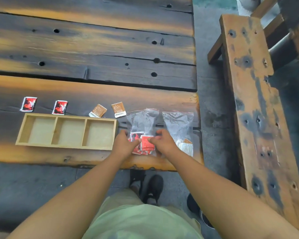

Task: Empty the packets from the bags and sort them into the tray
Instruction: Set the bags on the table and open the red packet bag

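A clear zip bag (141, 121) lies on the wooden table with several red packets (146, 144) in its near end. My left hand (124, 144) and my right hand (162, 142) both pinch that near end from either side. A second clear bag (179, 125) with brown and white packets (186, 146) lies just right of it. The wooden tray (59, 146) with three compartments sits to the left, all three bare. Beyond it lie two red packets (28, 104) (60, 107) and two brown packets (98, 111) (118, 109).
The table's near edge (93, 165) runs just below the tray and bags; its right end (198, 118) is close to the second bag. A wooden bench (254, 100) stands to the right across a gap of floor. My shoes (152, 187) are below the edge.
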`<control>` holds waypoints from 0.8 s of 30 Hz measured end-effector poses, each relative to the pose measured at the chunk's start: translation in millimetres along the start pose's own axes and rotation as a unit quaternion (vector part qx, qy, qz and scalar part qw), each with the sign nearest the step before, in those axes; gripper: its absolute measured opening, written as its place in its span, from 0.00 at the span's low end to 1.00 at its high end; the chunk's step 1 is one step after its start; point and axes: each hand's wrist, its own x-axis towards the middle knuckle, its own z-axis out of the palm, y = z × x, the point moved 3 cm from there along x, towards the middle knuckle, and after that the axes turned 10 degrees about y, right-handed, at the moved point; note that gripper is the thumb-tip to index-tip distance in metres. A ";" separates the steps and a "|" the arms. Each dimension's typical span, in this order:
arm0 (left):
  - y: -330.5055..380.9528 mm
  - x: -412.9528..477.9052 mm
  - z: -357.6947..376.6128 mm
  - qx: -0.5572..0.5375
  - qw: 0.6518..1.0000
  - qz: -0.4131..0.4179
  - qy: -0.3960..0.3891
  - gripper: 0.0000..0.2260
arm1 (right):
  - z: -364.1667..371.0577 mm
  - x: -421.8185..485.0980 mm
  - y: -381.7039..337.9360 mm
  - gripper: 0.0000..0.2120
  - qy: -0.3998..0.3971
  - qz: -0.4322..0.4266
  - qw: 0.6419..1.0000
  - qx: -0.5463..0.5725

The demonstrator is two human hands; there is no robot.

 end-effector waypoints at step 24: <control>3.3 -47.6 -41.3 -0.251 0.962 -0.065 -0.090 0.11 | -8.4 -35.6 -9.1 0.12 -0.132 -0.036 0.987 0.088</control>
